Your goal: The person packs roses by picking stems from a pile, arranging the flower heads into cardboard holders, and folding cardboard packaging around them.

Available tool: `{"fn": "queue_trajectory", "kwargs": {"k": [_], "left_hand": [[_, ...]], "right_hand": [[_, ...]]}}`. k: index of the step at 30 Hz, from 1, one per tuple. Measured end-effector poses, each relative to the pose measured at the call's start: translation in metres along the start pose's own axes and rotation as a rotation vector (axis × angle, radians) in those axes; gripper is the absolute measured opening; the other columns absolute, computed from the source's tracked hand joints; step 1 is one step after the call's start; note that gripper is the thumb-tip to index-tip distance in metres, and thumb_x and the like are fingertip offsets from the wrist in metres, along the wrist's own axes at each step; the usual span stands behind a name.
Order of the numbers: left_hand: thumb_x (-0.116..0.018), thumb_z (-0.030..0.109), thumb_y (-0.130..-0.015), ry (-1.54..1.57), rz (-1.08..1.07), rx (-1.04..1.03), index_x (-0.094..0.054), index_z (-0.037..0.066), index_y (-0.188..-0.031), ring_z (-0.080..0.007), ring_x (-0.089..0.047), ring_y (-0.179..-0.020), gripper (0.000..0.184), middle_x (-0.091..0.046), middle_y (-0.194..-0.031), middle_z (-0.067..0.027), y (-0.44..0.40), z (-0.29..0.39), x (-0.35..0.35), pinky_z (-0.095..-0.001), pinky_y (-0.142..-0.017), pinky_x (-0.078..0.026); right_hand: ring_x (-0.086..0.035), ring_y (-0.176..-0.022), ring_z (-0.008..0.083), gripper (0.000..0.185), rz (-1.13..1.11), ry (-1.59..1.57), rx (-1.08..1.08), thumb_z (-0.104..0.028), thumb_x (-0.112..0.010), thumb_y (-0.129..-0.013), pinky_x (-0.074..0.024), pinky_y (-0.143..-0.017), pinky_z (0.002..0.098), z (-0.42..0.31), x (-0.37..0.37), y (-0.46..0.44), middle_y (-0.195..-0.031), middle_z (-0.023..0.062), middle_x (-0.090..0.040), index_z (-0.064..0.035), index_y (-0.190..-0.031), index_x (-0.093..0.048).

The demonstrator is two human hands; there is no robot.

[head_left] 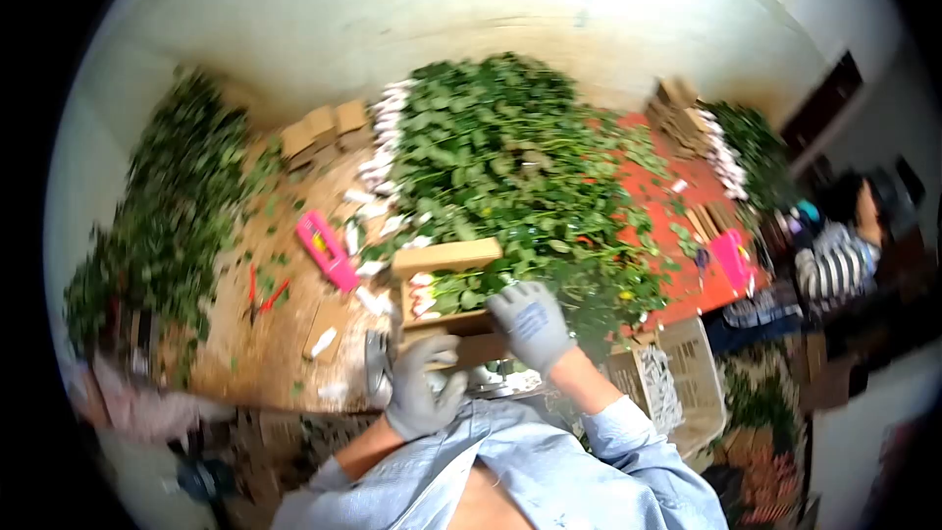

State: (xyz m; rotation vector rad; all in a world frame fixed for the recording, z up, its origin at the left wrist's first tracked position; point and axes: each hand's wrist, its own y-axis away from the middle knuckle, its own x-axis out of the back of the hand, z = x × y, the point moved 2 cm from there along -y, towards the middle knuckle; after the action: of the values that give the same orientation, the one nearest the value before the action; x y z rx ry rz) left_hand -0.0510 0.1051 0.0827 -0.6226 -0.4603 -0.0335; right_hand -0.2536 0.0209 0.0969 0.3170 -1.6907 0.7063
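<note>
A cardboard box (449, 255) stands in front of me at the table's near edge. Pale pink flower heads (422, 294) lie at its left end, their leafy stems (461, 290) running to the right. My right hand (530, 324), in a grey glove, has its fingers curled over the box's near right side. Also gloved in grey, my left hand (424, 393) is by the near left corner, thumb and bent fingers apart. Whether its fingertips touch the cardboard is hard to see. A metallic tool (378, 365) lies just left of that hand.
Leafy stems (491, 137) with white-wrapped heads cover the middle. A pink holder (327, 250) and red-handled shears (260, 299) lie left. Folded cardboard (324, 128) stands behind. A bin (697, 373) stands at my right; another person's striped sleeve (834, 270) is farther right.
</note>
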Motion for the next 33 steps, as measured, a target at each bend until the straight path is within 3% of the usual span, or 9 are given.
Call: {"fn": "queue_trajectory", "kwargs": {"k": [4,9,11,15,18,20,22,25,33], "left_hand": [[-0.069,0.013,-0.085,-0.151,-0.252,-0.01,-0.068,0.004,-0.109,-0.035,-0.067,-0.09,0.026,-0.069,-0.101,-0.0145,-0.027,-0.021,-0.012,-0.045,-0.081,-0.053],[-0.063,0.019,-0.092,-0.358,-0.364,0.168,-0.065,0.004,-0.12,-0.0368,-0.063,-0.11,0.032,-0.063,-0.126,-0.0199,-0.035,-0.08,-0.026,-0.0466,-0.096,-0.052],[-0.058,0.022,-0.094,-0.465,-0.443,0.126,-0.063,0.005,-0.121,-0.0372,-0.064,-0.107,0.033,-0.06,-0.135,-0.017,-0.029,-0.107,-0.033,-0.0461,-0.092,-0.054],[-0.055,0.025,-0.096,-0.492,-0.525,0.214,-0.061,0.003,-0.125,-0.0406,-0.06,-0.114,0.037,-0.056,-0.14,-0.0191,-0.02,-0.132,-0.049,-0.0481,-0.097,-0.051],[-0.053,0.03,-0.097,-0.465,-0.579,0.3,-0.064,0.001,-0.124,-0.0393,-0.058,-0.119,0.041,-0.057,-0.14,-0.0218,-0.034,-0.137,-0.047,-0.0477,-0.104,-0.046],[-0.051,0.033,-0.097,-0.525,-0.891,0.436,-0.068,0.001,-0.119,-0.0389,-0.058,-0.121,0.042,-0.06,-0.136,-0.0234,-0.05,-0.124,-0.042,-0.0484,-0.103,-0.045],[-0.051,0.034,-0.096,-0.5,-0.909,0.428,-0.069,0.001,-0.114,-0.0394,-0.058,-0.119,0.042,-0.062,-0.131,-0.0235,-0.044,-0.134,-0.048,-0.0487,-0.102,-0.045],[-0.054,0.034,-0.093,-0.492,-0.862,0.408,-0.072,-0.001,-0.106,-0.0405,-0.058,-0.111,0.041,-0.066,-0.119,-0.0231,-0.032,-0.147,-0.053,-0.0494,-0.098,-0.046],[-0.056,0.025,-0.096,-0.36,-0.746,0.325,-0.069,-0.003,-0.111,-0.0368,-0.061,-0.105,0.034,-0.067,-0.113,-0.0228,-0.023,-0.166,-0.045,-0.0465,-0.096,-0.049]], "right_hand": [[-0.063,-0.095,0.029,0.017,0.033,0.002,0.049,-0.016,-0.065,-0.082,-0.047,-0.086,0.0432,0.005,-0.014,-0.022,-0.092,0.0088,-0.063,-0.0124,-0.098,-0.065],[-0.063,-0.092,0.0294,0.016,0.058,0.083,0.035,-0.015,-0.068,-0.085,-0.0481,-0.084,0.0437,0.024,-0.048,-0.053,-0.091,0.0087,-0.064,-0.013,-0.1,-0.064],[-0.064,-0.094,0.0287,0.015,-0.015,0.099,0.018,-0.017,-0.068,-0.086,-0.0483,-0.084,0.0435,0.034,-0.068,-0.063,-0.093,0.0082,-0.066,-0.0138,-0.1,-0.064],[-0.064,-0.098,0.0289,0.02,-0.098,0.1,0.005,-0.016,-0.065,-0.082,-0.0482,-0.088,0.0439,0.043,-0.105,-0.082,-0.098,0.0102,-0.066,-0.0102,-0.1,-0.063],[-0.059,-0.11,0.0326,0.039,0.126,0.141,0.05,-0.017,-0.068,-0.081,-0.0465,-0.096,0.0464,0.035,-0.112,-0.094,-0.112,0.0134,-0.063,-0.007,-0.118,-0.061],[-0.059,-0.111,0.0329,0.044,0.124,0.08,0.155,-0.017,-0.068,-0.08,-0.0464,-0.097,0.0462,0.02,-0.114,-0.095,-0.115,0.0143,-0.062,-0.006,-0.122,-0.06],[-0.058,-0.113,0.0334,0.052,-0.036,-0.079,0.271,-0.016,-0.068,-0.078,-0.0465,-0.098,0.0452,0.0,-0.112,-0.096,-0.119,0.0156,-0.061,-0.0037,-0.128,-0.059],[-0.058,-0.117,0.0343,0.054,-0.212,-0.262,0.135,-0.017,-0.065,-0.082,-0.0457,-0.101,0.0441,-0.003,-0.137,-0.092,-0.124,0.0175,-0.061,-0.0018,-0.133,-0.056],[-0.057,-0.122,0.032,0.047,-0.273,-0.094,0.196,-0.018,-0.059,-0.089,-0.0453,-0.102,0.0419,0.002,-0.156,-0.09,-0.134,0.0166,-0.059,-0.0032,-0.134,-0.057]]}}
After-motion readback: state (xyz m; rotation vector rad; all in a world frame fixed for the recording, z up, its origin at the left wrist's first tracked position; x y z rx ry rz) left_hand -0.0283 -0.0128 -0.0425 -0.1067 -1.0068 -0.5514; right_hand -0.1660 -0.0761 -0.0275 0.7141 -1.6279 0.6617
